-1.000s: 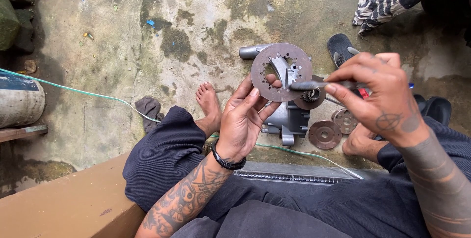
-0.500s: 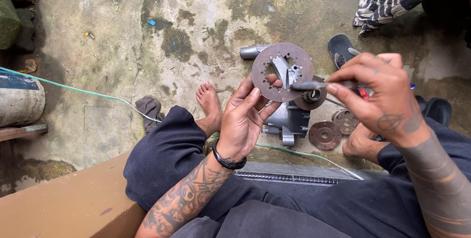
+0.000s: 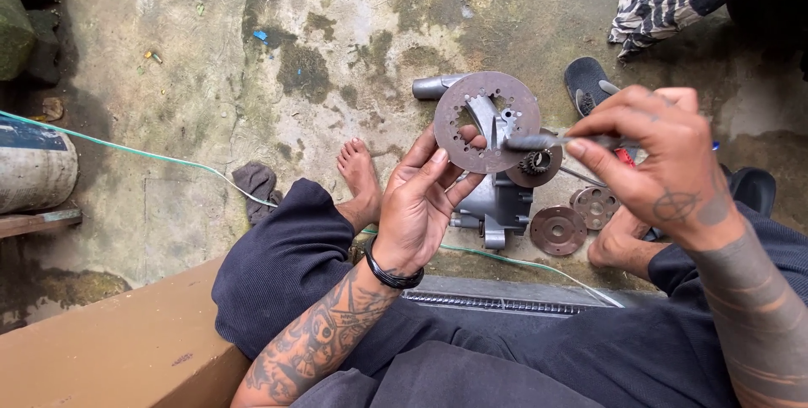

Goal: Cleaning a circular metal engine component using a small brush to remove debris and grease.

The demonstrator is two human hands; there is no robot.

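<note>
The left hand (image 3: 421, 206) is half closed, fingertips pinching the lower edge of a rusty metal ring (image 3: 486, 122) and holding it up face-on, at about 1 o'clock from the wrist. The right hand (image 3: 652, 156) is closed around a thin grey tool (image 3: 539, 142), whose tip rests against the ring's inner edge at its 3 o'clock side.

Straight below the ring, on the concrete floor (image 3: 252, 80), stands a grey metal housing (image 3: 497, 202) with a small gear (image 3: 534, 162) on top. Two smaller brown discs (image 3: 557, 230) lie just beside it at 4 o'clock, near a bare foot (image 3: 358, 177). A green cord (image 3: 151, 156) runs off toward 9 o'clock.

The grip on the ring looks light, only fingertips on a narrow rim. If the tool pushes sideways too hard, the ring may well twist out and drop onto the housing or a foot. The tool could also skid off the toothed inner edge and jab the left fingers close by.
</note>
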